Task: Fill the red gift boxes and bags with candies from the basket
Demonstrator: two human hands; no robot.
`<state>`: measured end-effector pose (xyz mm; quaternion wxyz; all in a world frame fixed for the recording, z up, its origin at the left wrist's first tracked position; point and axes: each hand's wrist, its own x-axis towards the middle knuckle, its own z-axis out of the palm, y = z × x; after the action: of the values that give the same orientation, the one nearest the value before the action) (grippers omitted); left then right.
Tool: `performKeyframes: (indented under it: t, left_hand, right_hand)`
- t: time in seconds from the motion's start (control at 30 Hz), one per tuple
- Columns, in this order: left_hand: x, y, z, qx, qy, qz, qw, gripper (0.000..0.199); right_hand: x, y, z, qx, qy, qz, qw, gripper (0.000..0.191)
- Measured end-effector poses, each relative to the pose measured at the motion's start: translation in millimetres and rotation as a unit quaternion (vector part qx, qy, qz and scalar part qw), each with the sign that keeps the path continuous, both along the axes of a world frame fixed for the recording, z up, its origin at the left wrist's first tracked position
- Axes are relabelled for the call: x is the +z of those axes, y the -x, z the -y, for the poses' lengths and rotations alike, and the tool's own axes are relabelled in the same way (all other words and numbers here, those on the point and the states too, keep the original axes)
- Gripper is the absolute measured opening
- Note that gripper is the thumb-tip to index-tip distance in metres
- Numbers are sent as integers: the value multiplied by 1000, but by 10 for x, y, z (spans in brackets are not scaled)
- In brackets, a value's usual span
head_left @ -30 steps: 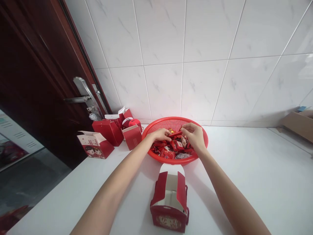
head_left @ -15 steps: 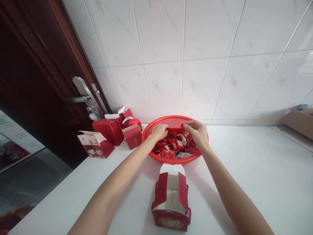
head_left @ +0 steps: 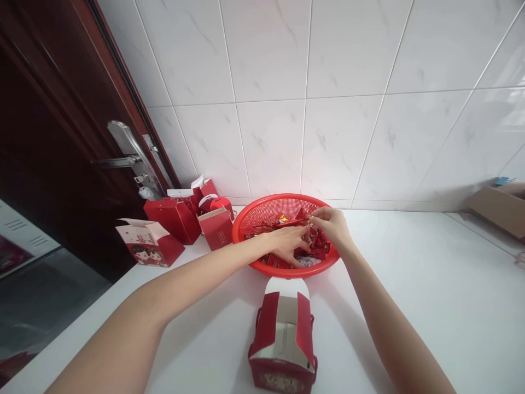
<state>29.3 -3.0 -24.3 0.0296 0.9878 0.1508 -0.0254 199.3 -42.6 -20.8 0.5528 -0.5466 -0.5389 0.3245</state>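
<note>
A red plastic basket (head_left: 246, 216) holds a heap of small wrapped candies (head_left: 281, 261), mostly red. My left hand (head_left: 289, 244) reaches in over the heap, palm down with fingers spread, touching the wrappers. At the basket's right side, the thumb and fingers of my right hand (head_left: 331, 225) are pinched on a red packet (head_left: 298, 220), part of which the fingers hide. Between my forearms, close to me, stands a dark red gift box (head_left: 305, 328) with its top flaps open and a pale inside.
Several red gift boxes (head_left: 174, 219) stand left of the basket, by a dark wooden door (head_left: 53, 109) with a metal handle. A brown cardboard box (head_left: 498, 207) lies at the far right. A tiled wall (head_left: 344, 148) rises behind the white table (head_left: 410, 284).
My left hand has let go of the red packet, moved right and nearer to me, and spread over the candies. My right hand keeps its pinch. The view has shifted slightly.
</note>
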Motion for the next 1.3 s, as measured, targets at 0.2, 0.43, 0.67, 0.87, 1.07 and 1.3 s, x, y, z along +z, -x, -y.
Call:
performKeyframes:
  t: [0.2,0.43,0.67,0.87,1.07,1.3]
  left_hand:
    - [12,-17,-99,88,-19,20,996,35]
    - [46,109,-241,196,-34,57,978,24]
    - [35,98,-180,147,-1,81,986,17]
    - [-6,7,-97,44,13,102,994,26]
    - [14,-52,-79,110,-32,4,993,30]
    - [16,-66,-47,14,-12,-8,1000,39]
  right_hand:
    - [-32,-16,-27,10,2,-11,1000,12]
    - [-41,-18,-25,23,5,41,999,8]
    - [-61,-13,-22,15,6,123,992,8]
    - [-26,10,-16,3,6,144,989,10]
    - [-20,13,2,8,9,153,988,12]
    - [-47,2,-32,2,6,144,990,13]
